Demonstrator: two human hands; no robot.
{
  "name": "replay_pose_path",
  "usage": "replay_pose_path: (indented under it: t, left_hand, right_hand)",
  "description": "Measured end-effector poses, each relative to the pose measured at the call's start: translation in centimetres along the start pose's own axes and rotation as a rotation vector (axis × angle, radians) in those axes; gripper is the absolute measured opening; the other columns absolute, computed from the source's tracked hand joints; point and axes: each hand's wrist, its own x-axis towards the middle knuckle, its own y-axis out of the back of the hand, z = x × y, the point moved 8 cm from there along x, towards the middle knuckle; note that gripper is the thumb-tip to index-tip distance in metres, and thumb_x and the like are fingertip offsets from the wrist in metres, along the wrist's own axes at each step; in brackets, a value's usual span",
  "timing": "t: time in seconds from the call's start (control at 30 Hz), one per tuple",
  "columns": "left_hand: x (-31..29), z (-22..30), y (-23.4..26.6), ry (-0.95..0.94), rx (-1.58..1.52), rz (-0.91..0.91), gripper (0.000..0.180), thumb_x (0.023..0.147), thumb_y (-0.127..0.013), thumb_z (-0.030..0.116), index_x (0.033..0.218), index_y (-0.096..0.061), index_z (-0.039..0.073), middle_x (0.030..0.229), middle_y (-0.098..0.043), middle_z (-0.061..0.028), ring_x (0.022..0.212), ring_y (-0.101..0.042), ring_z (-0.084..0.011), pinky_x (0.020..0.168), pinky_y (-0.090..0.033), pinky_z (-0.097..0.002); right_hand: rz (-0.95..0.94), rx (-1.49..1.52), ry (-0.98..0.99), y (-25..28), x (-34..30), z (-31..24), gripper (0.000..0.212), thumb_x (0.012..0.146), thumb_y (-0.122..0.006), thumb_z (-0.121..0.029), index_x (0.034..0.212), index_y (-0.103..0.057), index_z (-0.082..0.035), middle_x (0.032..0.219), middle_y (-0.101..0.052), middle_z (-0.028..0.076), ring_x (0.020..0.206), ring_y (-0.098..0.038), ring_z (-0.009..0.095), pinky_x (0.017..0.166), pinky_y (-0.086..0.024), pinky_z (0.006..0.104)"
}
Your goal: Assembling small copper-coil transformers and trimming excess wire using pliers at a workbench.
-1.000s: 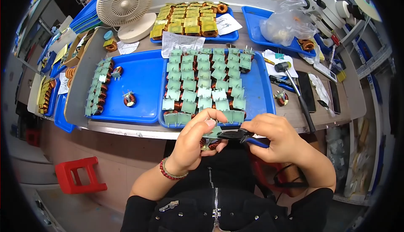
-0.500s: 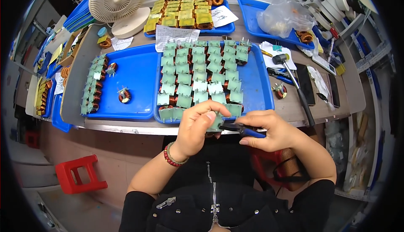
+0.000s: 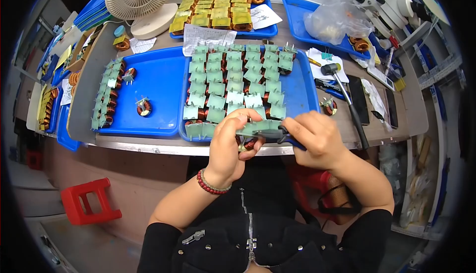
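Observation:
Just in front of the table edge, my left hand (image 3: 227, 146) is closed around a copper-wound coil (image 3: 246, 144) on a small green board. My right hand (image 3: 316, 136) grips a pair of pliers (image 3: 270, 133) with dark jaws and blue handles, its fingers wrapped round them. The jaws lie against the green board's side of the coil; whether they close on a pin cannot be made out. Behind my hands, a blue tray (image 3: 303, 119) holds rows of similar coils with green boards (image 3: 235, 85) facing up.
A second blue tray (image 3: 158, 80) at left holds two loose coils and a row along its side. At right lie a hammer (image 3: 351, 102), a phone (image 3: 358, 99) and one coil (image 3: 328, 106). A fan (image 3: 141, 0) and a tray of yellow-topped coils (image 3: 213, 13) stand behind.
The coil has been turned in my left hand, so its copper winding now shows below the board. My right hand has risen with the pliers, whose jaws now lie flatter across the board.

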Motion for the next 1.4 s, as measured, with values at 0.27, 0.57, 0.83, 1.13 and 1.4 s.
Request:
replay_pose_path:
  t: [0.27, 0.57, 0.83, 1.13, 1.4]
  left_hand:
    - [-0.9, -1.3, -1.3, 0.316, -0.424, -0.170, 0.036, 0.096, -0.030, 0.038, 0.106, -0.050, 0.009, 0.071, -0.052, -0.0106, 0.049, -0.040, -0.0124, 0.045, -0.032, -0.0223]
    - [-0.6, 0.1, -2.3, 0.180, -0.390, -0.258, 0.055, 0.096, -0.019, 0.051, 0.117, -0.044, 0.006, 0.074, -0.054, -0.0120, 0.067, -0.050, -0.0174, 0.063, -0.040, -0.0289]
    - [-0.8, -0.8, -3.2, 0.234, -0.328, -0.171, 0.064, 0.094, -0.017, 0.057, 0.123, -0.041, 0.005, 0.070, -0.049, -0.0103, 0.073, -0.042, -0.0222, 0.076, -0.034, -0.0332]
    - [-1.5, -1.9, -3.8, 0.230, -0.325, -0.193, 0.066, 0.093, -0.017, 0.059, 0.124, -0.038, 0.005, 0.075, -0.052, -0.0105, 0.076, -0.052, -0.0224, 0.078, -0.043, -0.0346]
    - [-2.7, 1.3, -2.3, -0.156, 0.009, -0.244, 0.061, 0.096, -0.035, 0.043, 0.136, -0.017, 0.001, 0.111, -0.054, -0.0148, 0.102, -0.054, -0.0184, 0.086, -0.043, -0.0300]
  right_hand:
    - [0.173, -0.068, -0.060, 2.4, -0.5, 1.2, 0.048, 0.055, -0.068, -0.001, 0.102, -0.058, -0.003, 0.087, -0.058, 0.010, 0.080, -0.057, 0.028, 0.071, -0.045, 0.0362]
    - [0.114, -0.192, -0.410, 0.9, -18.6, 9.7, 0.049, 0.059, -0.080, -0.022, 0.097, -0.057, -0.002, 0.099, -0.059, 0.014, 0.096, -0.056, 0.035, 0.088, -0.043, 0.0414]
    - [0.152, -0.373, -0.349, 2.4, -14.5, 8.0, 0.066, 0.056, -0.076, -0.049, 0.098, -0.059, -0.001, 0.106, -0.056, 0.015, 0.103, -0.050, 0.035, 0.089, -0.039, 0.0449]
    - [0.412, 0.356, -0.118, 0.2, -0.6, -1.6, 0.062, 0.055, -0.082, -0.030, 0.106, -0.060, -0.003, 0.099, -0.056, 0.009, 0.093, -0.051, 0.029, 0.081, -0.041, 0.0388]
    - [0.446, 0.373, -0.074, 0.8, 0.4, -1.5, 0.057, 0.054, -0.082, -0.024, 0.104, -0.063, -0.003, 0.094, -0.058, 0.006, 0.088, -0.051, 0.026, 0.077, -0.041, 0.0354]
